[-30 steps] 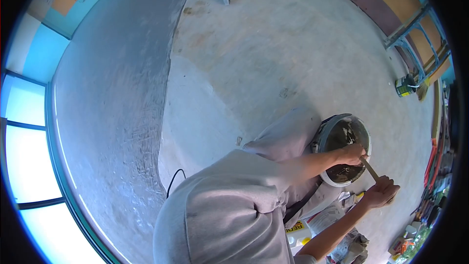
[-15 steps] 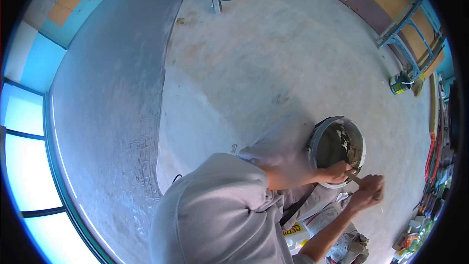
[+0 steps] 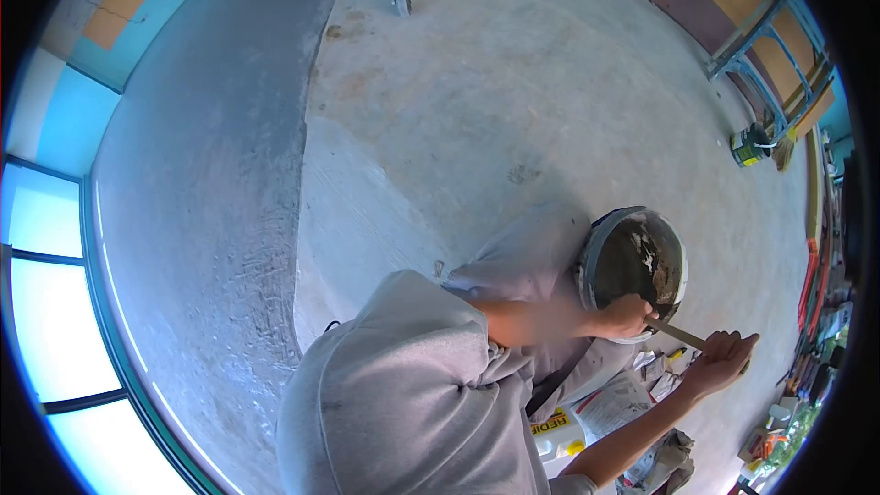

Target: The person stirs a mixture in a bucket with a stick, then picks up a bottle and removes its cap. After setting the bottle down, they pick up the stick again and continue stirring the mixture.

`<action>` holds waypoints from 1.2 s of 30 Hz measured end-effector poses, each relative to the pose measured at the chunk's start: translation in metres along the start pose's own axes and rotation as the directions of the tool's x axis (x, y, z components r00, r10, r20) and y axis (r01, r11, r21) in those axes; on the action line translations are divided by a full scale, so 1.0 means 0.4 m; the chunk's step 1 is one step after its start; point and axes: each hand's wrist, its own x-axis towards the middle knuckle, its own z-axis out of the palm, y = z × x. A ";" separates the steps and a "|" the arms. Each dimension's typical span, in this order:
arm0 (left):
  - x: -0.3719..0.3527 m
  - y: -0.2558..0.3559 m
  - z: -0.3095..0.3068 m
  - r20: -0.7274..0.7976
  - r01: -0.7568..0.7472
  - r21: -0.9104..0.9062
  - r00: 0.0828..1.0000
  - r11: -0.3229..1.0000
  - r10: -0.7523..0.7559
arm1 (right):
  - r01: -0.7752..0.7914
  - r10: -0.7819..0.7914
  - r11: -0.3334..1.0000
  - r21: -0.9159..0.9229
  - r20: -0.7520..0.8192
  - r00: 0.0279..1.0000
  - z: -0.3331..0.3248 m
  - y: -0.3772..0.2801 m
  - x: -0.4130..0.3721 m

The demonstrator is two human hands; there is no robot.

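We are seeing bright white light coming in through the windows (image 3: 57,312) on the left, and their panes are glowing too strongly to show anything. Shiny spots are gleaming on the dark floor (image 3: 215,174). A soft shadow is lying near the bucket (image 3: 634,266). Black edges are curving round, bending straight lines.
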 end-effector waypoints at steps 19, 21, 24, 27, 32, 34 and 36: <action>-0.013 0.001 0.015 0.015 0.006 -0.077 1.000 0.997 -0.004 | 0.003 -0.001 1.000 -0.019 0.137 0.991 0.000 -0.016 -0.022; 0.003 0.008 0.022 0.014 -0.076 -0.204 0.997 0.976 0.080 | 0.192 -0.167 0.971 -0.143 0.170 0.971 0.031 0.009 -0.054; 0.089 -0.029 0.003 0.024 -0.130 -0.254 0.990 0.959 0.140 | 0.469 -0.367 0.855 -0.223 0.379 0.850 0.042 0.103 -0.115; 0.138 -0.061 -0.039 0.077 -0.110 -0.090 0.990 0.990 0.117 | 0.456 -0.426 0.888 -0.062 0.264 0.865 0.008 0.143 -0.104; 0.050 -0.058 -0.070 0.082 -0.096 0.070 0.993 0.993 0.090 | 0.143 -0.151 0.985 0.101 0.076 0.986 -0.017 0.063 -0.089; -0.003 -0.027 -0.068 0.061 -0.040 0.065 0.998 0.997 0.036 | 0.092 -0.097 0.993 0.068 0.069 0.993 -0.009 0.026 -0.084; -0.009 0.004 -0.058 0.110 -0.004 -0.024 0.994 1.000 0.007 | 0.068 -0.071 0.997 0.029 0.102 0.992 0.012 -0.001 -0.079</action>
